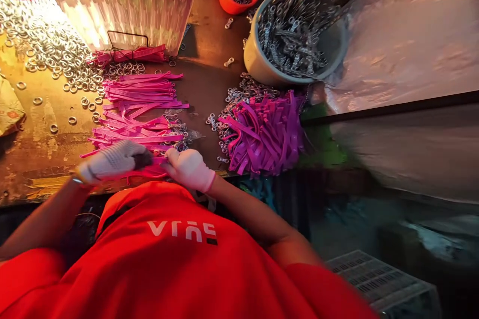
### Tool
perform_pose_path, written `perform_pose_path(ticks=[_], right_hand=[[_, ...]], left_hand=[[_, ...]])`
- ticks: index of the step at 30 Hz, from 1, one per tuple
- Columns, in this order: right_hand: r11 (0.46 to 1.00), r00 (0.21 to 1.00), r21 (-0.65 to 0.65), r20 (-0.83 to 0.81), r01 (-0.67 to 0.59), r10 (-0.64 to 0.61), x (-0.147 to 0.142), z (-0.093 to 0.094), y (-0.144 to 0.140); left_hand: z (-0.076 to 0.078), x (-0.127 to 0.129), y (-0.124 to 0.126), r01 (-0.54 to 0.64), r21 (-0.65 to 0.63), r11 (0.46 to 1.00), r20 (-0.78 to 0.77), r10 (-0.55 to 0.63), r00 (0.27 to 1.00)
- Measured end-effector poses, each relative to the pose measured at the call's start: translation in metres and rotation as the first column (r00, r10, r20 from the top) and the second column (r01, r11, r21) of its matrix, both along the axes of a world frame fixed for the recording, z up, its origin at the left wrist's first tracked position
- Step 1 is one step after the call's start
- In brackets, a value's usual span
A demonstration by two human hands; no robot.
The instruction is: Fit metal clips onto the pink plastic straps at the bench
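My left hand [114, 159], in a pale glove with dark fingertips, is closed at the table's front edge. Facing it is my right hand [190, 168], in a white glove, with thumb and fingers pinched together. A short piece of pink strap [158, 160] shows between the two hands, and both grip it; its ends are hidden by the fingers. Just beyond my hands lie loose pink straps [138, 90] in rough rows, with small metal links [179, 129] at their right end. To the right of my right hand is a heap of purple-pink straps [264, 134].
Metal rings [63, 55] spread over the left of the table [207, 72]. A ribbed translucent panel [130, 0] stands behind the straps. At the back are a small red bucket [228, 2] of metal parts and a pale bucket [252, 55] of chain links. Plastic sheeting [411, 40] covers the right.
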State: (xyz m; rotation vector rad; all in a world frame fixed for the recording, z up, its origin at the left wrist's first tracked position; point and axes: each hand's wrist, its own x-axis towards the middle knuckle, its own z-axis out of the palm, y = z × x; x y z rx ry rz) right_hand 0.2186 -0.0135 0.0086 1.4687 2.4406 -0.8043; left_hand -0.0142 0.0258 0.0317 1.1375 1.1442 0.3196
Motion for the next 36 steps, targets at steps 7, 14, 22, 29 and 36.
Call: perform_pose_path(ticks=[7, 14, 22, 29, 36], right_hand=[[0.992, 0.994, 0.070, -0.039, 0.106, -0.103, 0.026, -0.012, 0.027], [0.759, 0.729, 0.194, 0.212, 0.621, -0.651, 0.102, -0.098, 0.093], [0.723, 0.674, 0.195, 0.265, 0.663, -0.689, 0.110, -0.155, 0.093], [0.664, 0.663, 0.205, 0.085, 0.719, -0.744, 0.107, -0.143, 0.094], [0.913, 0.848, 0.166, -0.461, 0.372, -0.262, 0.041, -0.058, 0.043]], left_hand=[[-0.010, -0.039, 0.041, -0.019, 0.245, 0.969, -0.426, 0.125, 0.896], [-0.039, 0.038, 0.028, -0.618, -0.587, 0.523, -0.005, 0.761, 0.648], [-0.043, 0.058, 0.014, -0.472, -0.707, 0.527, 0.113, 0.743, 0.660], [-0.045, 0.047, -0.003, -0.450, -0.647, 0.616, 0.194, 0.704, 0.683], [-0.029, 0.048, -0.016, -0.412, -0.720, 0.559, 0.198, 0.734, 0.649]])
